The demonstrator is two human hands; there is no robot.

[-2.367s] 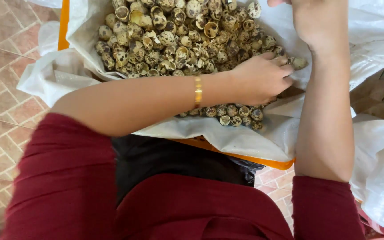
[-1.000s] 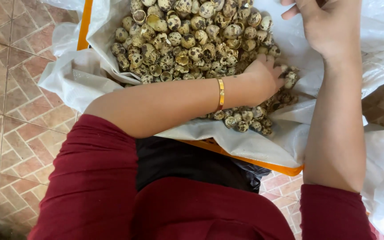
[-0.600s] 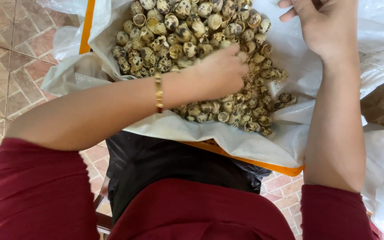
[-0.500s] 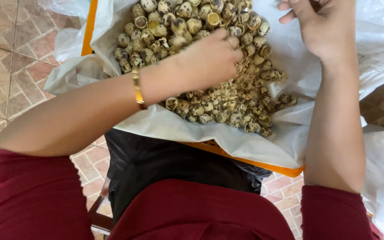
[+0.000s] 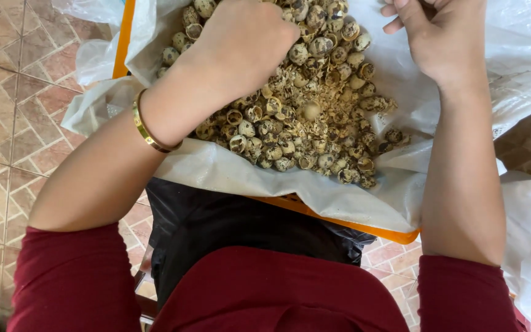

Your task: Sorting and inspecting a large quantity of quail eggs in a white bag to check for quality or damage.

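Sorting eggshells on a white sack.
Your left hand, clenched at 12 o'clock, grips shells; your right hand, at 1 o'clock, pinches the sack.

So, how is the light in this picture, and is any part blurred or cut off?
Head view: soft even daylight, no hard glare; the speckled shells are sharp; the left hand shades those beneath it; the right hand is cut off by the top edge.
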